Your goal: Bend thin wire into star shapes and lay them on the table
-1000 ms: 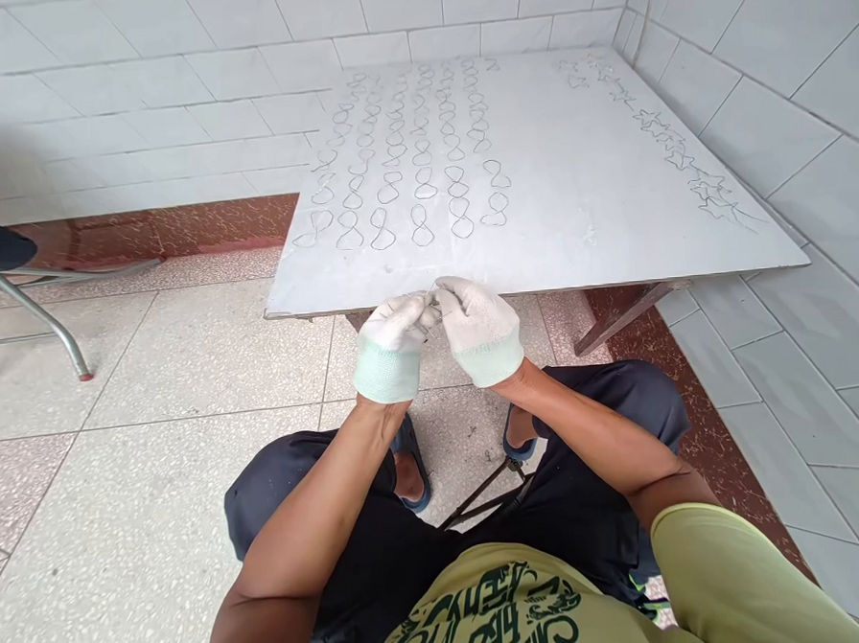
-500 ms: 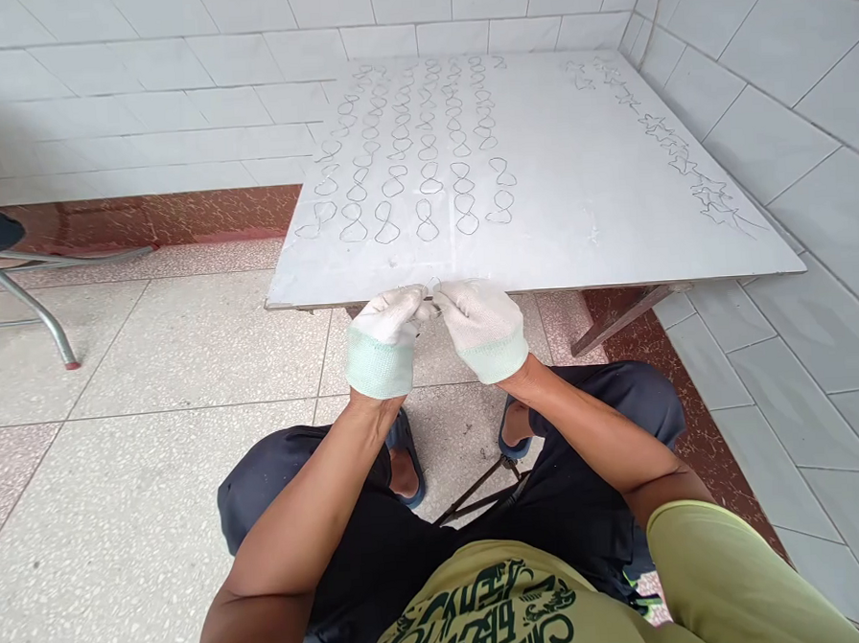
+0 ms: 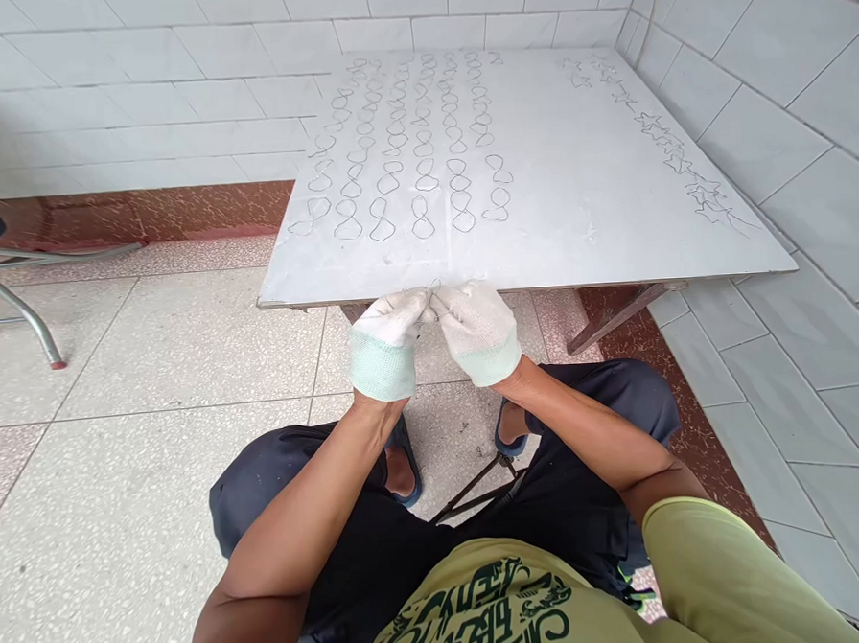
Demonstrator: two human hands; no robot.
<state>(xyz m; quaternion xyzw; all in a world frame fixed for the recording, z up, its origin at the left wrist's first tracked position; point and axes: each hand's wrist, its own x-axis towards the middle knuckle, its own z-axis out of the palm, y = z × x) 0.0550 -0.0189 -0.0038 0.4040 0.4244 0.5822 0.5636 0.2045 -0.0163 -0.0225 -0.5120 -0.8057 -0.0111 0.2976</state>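
Note:
My left hand (image 3: 389, 335) and my right hand (image 3: 479, 327), both in white knit gloves with pale green cuffs, meet at the table's front edge. Their fingers are pinched on a thin wire (image 3: 436, 285), a bit of which loops up between the fingertips. Most of that wire is hidden by the gloves, so its full shape cannot be made out. Beyond the hands, several rows of figure-eight wire pieces (image 3: 422, 218) lie on the white tabletop (image 3: 553, 200).
Star-shaped wire pieces (image 3: 676, 160) lie in a line along the table's right side, near the tiled wall (image 3: 806, 81). A metal-legged chair (image 3: 30, 318) stands at the far left. Below the hands are a dark folding frame (image 3: 474, 500) and dark scraps on the floor (image 3: 465, 425).
The fingertips have come closer together, and my right hand has shifted slightly left toward my left hand. The whole view has moved slightly. The wire pieces on the table lie as before.

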